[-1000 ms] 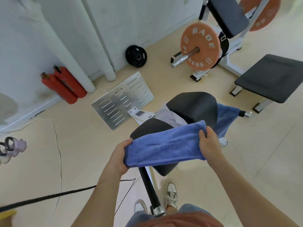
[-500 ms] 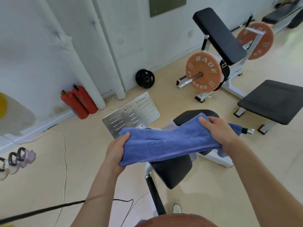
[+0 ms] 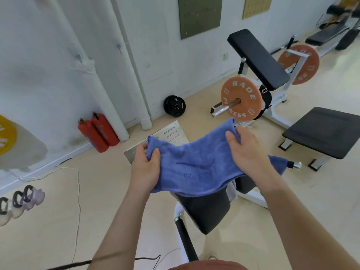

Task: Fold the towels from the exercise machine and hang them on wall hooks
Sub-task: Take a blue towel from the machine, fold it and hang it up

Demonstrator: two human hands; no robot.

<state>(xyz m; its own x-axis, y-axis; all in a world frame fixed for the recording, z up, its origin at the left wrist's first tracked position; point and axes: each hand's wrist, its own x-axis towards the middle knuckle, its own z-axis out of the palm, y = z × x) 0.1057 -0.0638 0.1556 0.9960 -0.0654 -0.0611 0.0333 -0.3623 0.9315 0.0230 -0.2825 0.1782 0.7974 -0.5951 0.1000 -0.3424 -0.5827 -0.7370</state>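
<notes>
My left hand (image 3: 145, 168) and right hand (image 3: 246, 152) each clench an end of the blue towel (image 3: 194, 164); soft, light, it sags between them.

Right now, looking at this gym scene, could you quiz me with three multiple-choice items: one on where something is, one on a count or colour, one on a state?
1. Where do the red fire extinguishers stand?
A. On the flat black bench
B. On the floor against the white wall
C. On the metal plate

2. How many red fire extinguishers are there?
A. One
B. Two
C. Four

3. How is the blue towel held?
A. Gripped by both hands, off the machine
B. Hanging on a wall hook
C. Lying flat on the floor

Answers:
1 B: they lean at the wall's base, left of the white pipes.
2 B: two red cylinders stand side by side.
3 A: the left hand pinches one end and the right hand the other, above the black pad.
</notes>
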